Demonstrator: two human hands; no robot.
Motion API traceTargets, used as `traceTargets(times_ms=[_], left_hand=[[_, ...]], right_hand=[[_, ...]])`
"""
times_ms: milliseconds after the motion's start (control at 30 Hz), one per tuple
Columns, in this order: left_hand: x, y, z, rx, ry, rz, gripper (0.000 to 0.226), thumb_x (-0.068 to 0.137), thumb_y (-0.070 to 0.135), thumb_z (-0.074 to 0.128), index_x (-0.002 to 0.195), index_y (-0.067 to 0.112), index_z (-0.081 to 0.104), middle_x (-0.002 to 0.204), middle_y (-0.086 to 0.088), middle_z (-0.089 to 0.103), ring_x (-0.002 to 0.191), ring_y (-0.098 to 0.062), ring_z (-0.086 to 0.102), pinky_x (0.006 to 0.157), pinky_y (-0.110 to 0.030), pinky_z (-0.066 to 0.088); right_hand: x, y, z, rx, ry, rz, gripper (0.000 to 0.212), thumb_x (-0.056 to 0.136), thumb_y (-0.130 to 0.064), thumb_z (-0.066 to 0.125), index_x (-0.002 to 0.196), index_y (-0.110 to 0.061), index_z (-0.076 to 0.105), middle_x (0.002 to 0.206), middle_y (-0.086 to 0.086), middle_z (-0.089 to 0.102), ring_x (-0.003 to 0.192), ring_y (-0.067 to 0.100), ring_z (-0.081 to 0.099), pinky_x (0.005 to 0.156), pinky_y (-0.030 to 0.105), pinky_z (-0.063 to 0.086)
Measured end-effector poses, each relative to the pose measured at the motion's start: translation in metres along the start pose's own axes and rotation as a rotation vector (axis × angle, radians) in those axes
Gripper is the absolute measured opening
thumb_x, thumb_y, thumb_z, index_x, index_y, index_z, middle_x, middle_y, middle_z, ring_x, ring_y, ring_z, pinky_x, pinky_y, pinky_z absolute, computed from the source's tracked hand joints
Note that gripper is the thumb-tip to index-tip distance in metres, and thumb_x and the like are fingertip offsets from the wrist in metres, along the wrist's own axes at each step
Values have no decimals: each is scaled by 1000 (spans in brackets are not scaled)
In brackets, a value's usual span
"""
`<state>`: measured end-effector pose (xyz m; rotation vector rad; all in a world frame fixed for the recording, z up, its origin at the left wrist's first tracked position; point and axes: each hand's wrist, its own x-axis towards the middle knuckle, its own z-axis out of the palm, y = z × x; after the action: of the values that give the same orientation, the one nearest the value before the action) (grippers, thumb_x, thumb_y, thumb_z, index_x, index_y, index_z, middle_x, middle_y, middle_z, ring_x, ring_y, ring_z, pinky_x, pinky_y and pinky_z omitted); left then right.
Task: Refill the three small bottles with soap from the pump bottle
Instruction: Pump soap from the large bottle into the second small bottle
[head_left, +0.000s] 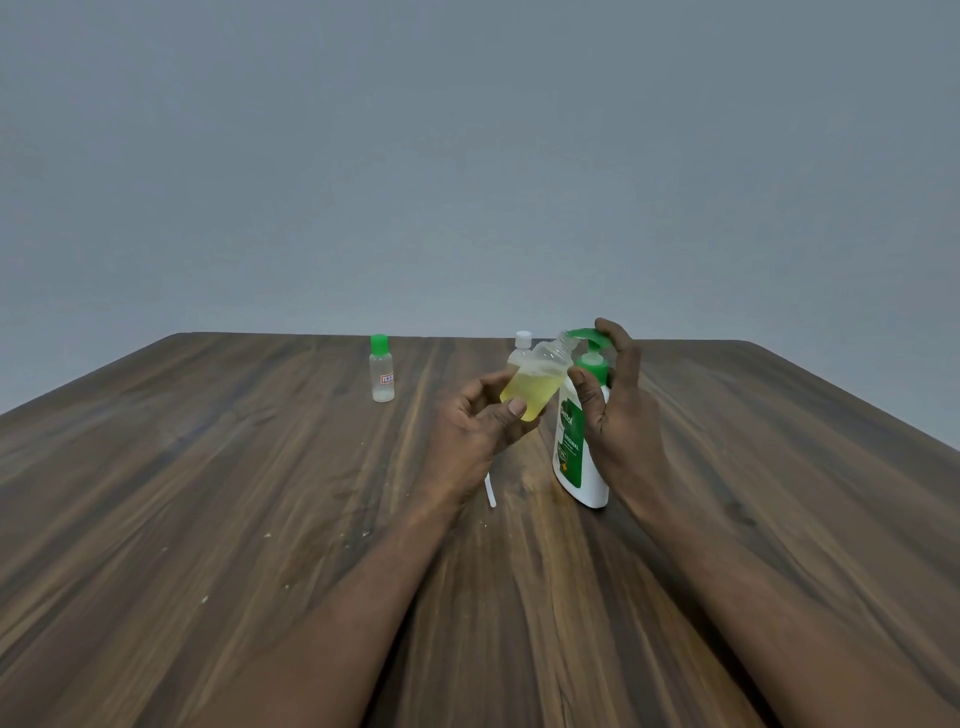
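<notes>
Far left: green-capped small bottle (383, 369) stands upright and capped, well apart from the hands. It looks nearly empty, only a pale bit at the bottom, so probably waiting its turn.

Centre: left hand (478, 421) grips the open small bottle (535, 387), fingers and thumb curled round its lower body. The bottle is lifted off the surface and tilted so its uncapped mouth sits right at the nozzle of the pump head (587, 338), likely so the soap drops straight in. It is roughly half full of yellow soap.

Just behind it, partly hidden: white-capped small bottle (522, 348), upright and capped; fill level can't be told.

Under the left wrist: a thin white strip (490, 491) lies flat on the surface; can't tell what it is.

Right of centre: pump bottle (579, 447), white with a green label, stands on the surface leaning a little. Right hand (618, 395) is wrapped round its top, fingers curled over the pump head and thumb on the neck. That grip fits pressing down while steadying the bottle.

Step in hand, by my read: pumping into this bottle, with at least the green-capped one not yet filled.

Surface (208, 467): dark wood grain, a few pale specks (270, 535) near left. Wall (467, 156) behind is plain grey.
</notes>
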<state>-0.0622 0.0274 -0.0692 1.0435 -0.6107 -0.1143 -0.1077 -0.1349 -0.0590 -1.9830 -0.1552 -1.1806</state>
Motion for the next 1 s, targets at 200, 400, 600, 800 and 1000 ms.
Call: traceTargets(times_ms=[200,400,600,800,1000], left_hand=[[-3,-8,4,-35,-24,-91,37,94,2,64,129,-3,53,130,-23,64,119,-38,66,93,-38,59],[-4,-9,4,-31,-26,-105,39,93,4,65,130,0,53,132,-23,63,120,-38,66,98,-43,57],[-1,3,-1,25,-13,-3,29,94,0,65,122,7,62,122,-15,69,114,-34,68,90,-35,61],[0,11,-7,59,-1,42,32,85,19,69,117,19,70,117,-9,75,109,-35,71,91,-36,59],[0,8,-10,81,1,45,33,85,20,70,118,22,72,117,-7,76,111,-34,71,88,-33,60]], right_hand=[[1,0,1,12,-22,7,45,100,-42,50,141,-42,30,108,-45,57,89,-17,61,66,-1,42],[1,-3,1,19,-16,10,46,97,-49,48,140,-45,31,107,-43,59,88,-15,63,66,0,42],[1,-2,0,10,-9,13,45,99,-41,51,139,-43,31,109,-45,57,89,-17,62,67,-1,41],[1,-1,0,2,0,10,43,99,-40,51,138,-38,34,111,-25,61,92,-17,60,70,0,40],[0,1,1,-5,-3,5,46,97,-42,50,135,-19,39,104,-6,65,84,-16,61,67,2,41]])
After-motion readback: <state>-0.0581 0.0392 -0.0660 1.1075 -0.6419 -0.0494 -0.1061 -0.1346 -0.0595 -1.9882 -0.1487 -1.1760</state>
